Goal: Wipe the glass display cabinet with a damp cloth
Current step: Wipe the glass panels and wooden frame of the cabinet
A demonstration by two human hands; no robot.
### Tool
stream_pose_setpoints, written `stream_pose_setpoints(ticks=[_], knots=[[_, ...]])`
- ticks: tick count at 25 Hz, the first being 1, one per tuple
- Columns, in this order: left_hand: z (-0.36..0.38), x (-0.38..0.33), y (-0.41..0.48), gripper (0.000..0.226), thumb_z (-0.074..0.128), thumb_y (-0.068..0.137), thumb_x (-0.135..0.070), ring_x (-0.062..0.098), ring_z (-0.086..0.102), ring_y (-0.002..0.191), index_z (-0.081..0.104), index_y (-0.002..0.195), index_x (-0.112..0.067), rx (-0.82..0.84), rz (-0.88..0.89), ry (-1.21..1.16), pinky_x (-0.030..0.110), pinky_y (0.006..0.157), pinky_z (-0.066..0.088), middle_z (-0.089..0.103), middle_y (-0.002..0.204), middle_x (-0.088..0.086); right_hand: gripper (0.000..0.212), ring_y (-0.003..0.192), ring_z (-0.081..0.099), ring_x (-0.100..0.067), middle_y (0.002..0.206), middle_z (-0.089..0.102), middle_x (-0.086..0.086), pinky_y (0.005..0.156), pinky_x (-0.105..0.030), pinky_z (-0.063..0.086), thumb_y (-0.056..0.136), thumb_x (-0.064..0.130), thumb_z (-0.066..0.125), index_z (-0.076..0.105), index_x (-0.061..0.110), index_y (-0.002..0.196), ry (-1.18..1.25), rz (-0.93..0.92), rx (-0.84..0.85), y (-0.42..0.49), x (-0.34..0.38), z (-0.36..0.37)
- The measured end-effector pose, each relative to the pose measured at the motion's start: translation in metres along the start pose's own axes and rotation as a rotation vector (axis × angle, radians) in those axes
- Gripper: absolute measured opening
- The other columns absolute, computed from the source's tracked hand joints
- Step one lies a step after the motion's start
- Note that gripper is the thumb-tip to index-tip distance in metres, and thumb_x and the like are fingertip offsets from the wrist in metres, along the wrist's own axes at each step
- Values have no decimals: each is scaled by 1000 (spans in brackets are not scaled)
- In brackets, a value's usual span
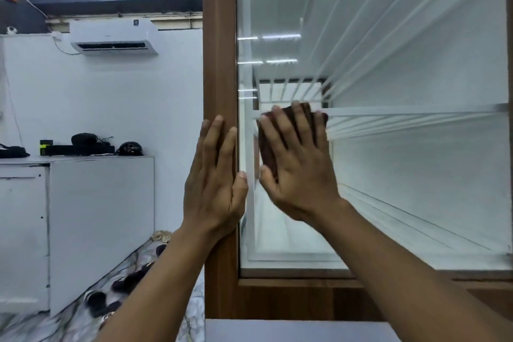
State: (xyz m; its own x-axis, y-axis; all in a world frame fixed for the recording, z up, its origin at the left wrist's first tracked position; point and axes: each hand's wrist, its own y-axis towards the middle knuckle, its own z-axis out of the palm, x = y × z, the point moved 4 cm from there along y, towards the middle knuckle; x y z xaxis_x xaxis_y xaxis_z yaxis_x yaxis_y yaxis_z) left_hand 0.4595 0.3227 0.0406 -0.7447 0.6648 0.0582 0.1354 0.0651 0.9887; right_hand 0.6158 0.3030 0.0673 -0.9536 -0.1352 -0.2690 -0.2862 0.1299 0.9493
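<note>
My right hand (pixel 299 172), fingers straight and spread, presses the cloth (pixel 267 148) flat to the glass (pixel 402 161). My left hand (pixel 215 183) lies open-fingered on the frame (pixel 219 50), holding nothing.

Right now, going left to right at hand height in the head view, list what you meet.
White counter → left hand → right hand → wire shelf

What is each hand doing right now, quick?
Left hand: open, flat against the wooden frame, holding nothing.
Right hand: open, fingers spread, pressing the dark cloth against the glass.
</note>
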Motion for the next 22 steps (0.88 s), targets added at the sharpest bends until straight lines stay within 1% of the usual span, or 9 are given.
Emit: stream_pose_setpoints(ticks=[2,4,8,9,12,14,15,19,22], knots=[[0,-2,-11,71,42,90,-25,25,5,158,28,157,-5,16,2,4,36,128,15,13,168,11,78,158,11,-33,168,26,-10,126,-60,10,90,44,54,33,12,159,36,-200,75,-43,37,13],[1,-3,-22,73,42,89,-25,26,5,158,27,157,-4,32,1,12,36,128,13,12,169,12,81,158,13,-33,168,25,-9,126,-60,11,87,45,54,33,15,159,-22,-235,92,-67,15,9],[1,-5,-26,72,44,88,-28,26,5,158,31,156,-9,39,-6,-6,27,127,9,11,169,12,85,157,13,-36,167,25,-10,125,-61,6,85,47,51,28,16,160,-59,172,15,-30,-49,-12],[1,-5,-25,70,45,88,-29,26,4,158,35,155,-11,48,-4,-13,26,126,9,11,168,12,85,157,11,-36,168,23,-10,126,-61,5,85,47,52,28,15,161,-36,142,17,-24,-36,-9],[-1,-4,-25,60,46,88,-27,25,2,158,49,147,-15,63,-1,-23,23,125,10,11,168,11,84,158,5,-33,170,18,-9,126,-59,7,90,47,54,26,15,162,37,-197,165,-72,36,13],[-1,-3,-26,57,47,88,-26,24,1,158,53,143,-17,64,-12,-31,20,124,9,11,168,10,81,159,5,-31,171,16,-7,126,-56,8,94,49,52,24,16,162,-9,-295,245,-118,37,11],[-1,-3,-25,56,46,88,-27,24,2,158,54,142,-16,59,-16,-40,20,124,9,12,168,10,81,159,6,-32,171,15,-7,126,-56,9,95,51,53,24,16,162,-31,-278,224,-125,20,7],[0,-6,-26,56,42,88,-29,25,4,158,55,140,-14,44,-23,-73,22,125,9,15,167,12,88,158,-1,-34,171,8,-9,126,-59,1,92,53,51,16,16,164,-25,103,119,-75,-20,-3],[-3,-4,-26,55,39,90,-28,27,5,157,56,139,-11,41,-11,-90,24,125,10,16,167,15,86,158,-2,-34,171,11,-9,127,-57,0,93,48,56,20,13,163,97,-45,171,-83,50,16]])
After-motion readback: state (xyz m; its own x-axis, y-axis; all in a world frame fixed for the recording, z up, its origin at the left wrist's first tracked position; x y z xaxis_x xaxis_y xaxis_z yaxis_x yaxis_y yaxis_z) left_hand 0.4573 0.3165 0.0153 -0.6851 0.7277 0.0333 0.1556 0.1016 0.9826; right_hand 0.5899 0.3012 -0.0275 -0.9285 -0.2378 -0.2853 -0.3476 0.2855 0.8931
